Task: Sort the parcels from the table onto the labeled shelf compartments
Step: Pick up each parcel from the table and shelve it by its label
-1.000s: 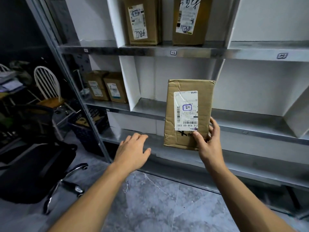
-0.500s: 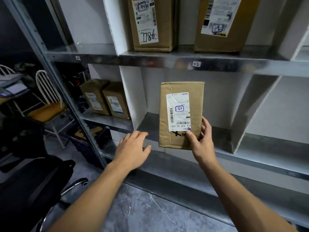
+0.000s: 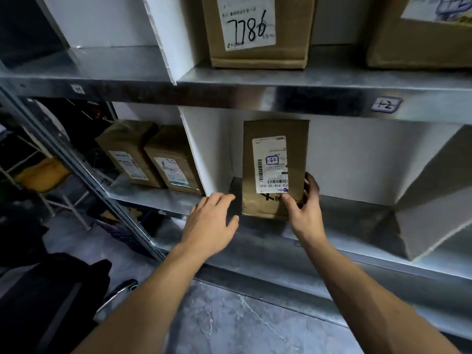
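I see the tall brown cardboard parcel with a white label (image 3: 274,169) upright, long axis vertical, label facing me, base on the grey metal shelf (image 3: 357,215) | right hand (image 3: 304,210) grips its lower right edge, thumb in front | left hand (image 3: 212,218) relaxed, empty, just left | compartment left of those fingers: two brown cardboard parcels (image 3: 129,154)

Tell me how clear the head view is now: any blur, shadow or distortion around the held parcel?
Head view: the parcel label is sharp, its 22 legible; the right hand has fingers in shadow behind it; the shelf tag above is blurred; left background dark.
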The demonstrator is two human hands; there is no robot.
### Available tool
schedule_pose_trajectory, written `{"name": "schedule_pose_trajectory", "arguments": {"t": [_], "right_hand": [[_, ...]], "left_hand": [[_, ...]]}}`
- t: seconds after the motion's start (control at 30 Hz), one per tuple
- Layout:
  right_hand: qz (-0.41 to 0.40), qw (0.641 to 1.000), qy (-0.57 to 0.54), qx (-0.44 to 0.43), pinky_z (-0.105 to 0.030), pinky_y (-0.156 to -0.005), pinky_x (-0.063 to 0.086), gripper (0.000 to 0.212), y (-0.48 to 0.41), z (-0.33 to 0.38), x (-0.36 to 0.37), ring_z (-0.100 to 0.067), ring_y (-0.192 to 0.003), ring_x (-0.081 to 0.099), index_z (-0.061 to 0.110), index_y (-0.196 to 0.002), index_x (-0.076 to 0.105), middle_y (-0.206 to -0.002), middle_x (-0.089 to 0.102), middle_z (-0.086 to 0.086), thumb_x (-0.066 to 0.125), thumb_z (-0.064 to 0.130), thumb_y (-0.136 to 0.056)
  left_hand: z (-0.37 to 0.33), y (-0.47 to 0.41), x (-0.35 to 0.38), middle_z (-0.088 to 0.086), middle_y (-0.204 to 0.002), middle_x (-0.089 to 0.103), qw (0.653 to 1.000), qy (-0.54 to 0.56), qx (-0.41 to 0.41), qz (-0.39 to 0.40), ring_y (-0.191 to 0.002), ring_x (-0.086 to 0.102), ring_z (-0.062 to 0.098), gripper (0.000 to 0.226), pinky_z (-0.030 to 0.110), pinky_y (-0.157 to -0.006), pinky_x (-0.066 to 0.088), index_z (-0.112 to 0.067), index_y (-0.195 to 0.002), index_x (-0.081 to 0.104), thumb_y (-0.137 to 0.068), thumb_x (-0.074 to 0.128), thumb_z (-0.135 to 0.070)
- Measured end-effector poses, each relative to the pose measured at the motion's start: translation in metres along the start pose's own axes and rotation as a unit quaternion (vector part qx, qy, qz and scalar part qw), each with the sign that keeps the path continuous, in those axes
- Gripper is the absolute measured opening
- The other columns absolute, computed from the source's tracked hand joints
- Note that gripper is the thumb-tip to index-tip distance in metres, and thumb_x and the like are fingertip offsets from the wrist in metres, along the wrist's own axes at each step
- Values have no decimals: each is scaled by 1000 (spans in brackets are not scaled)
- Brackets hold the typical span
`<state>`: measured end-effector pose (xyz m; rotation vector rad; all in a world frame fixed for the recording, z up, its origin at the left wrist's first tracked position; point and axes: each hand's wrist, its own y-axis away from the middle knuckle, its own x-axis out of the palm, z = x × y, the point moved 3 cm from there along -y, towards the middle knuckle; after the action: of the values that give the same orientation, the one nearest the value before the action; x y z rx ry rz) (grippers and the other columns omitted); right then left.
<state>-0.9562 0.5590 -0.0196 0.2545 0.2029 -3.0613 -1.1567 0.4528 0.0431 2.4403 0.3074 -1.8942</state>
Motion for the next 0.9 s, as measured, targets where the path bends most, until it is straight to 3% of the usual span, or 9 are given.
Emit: {"name": "schedule_pose_trajectory", "arguments": {"t": [0.2,0.3,0.5,0.73,0.9], "right_hand": [[-14,999,41,29,-47,-116,38,74,-16,-23,29,-20,-139,43,41,-148,22,-152,42,2,70,35,-91],[-19,997,62,36,-44,-114,41,76,-20,-31,32,-21,-136,48,46,-148,19,-150,48,4,69,31,-92],[-32,997,46,59,-32,-111,44,87,-28,-42,40,4,-124,49,36,-153,27,-146,48,15,78,16,-85],[-42,996,35,75,-39,-111,45,88,-42,-50,52,0,-124,50,44,-149,29,-135,49,26,80,17,-83],[-35,995,49,82,-32,-109,45,87,-35,-53,50,0,-121,49,38,-150,29,-131,50,22,80,16,-83]], "left_hand": [[27,-26,15,-6,-142,43,999,11,25,30,-129,39,18,51,36,-109,31,-28,-144,40,-96,50,-40],[37,-28,26,-5,-141,44,998,17,33,42,-128,40,19,51,36,-110,32,-27,-143,41,-95,51,-40],[46,-29,39,-3,-141,46,997,21,43,56,-128,41,20,52,38,-110,33,-24,-143,42,-94,52,-39],[54,-30,40,-6,-143,43,997,26,47,58,-129,38,17,51,36,-110,32,-26,-143,40,-95,51,-39],[52,-28,44,-6,-143,42,996,37,50,67,-130,38,16,51,35,-111,31,-26,-144,39,-96,50,-39]]}}
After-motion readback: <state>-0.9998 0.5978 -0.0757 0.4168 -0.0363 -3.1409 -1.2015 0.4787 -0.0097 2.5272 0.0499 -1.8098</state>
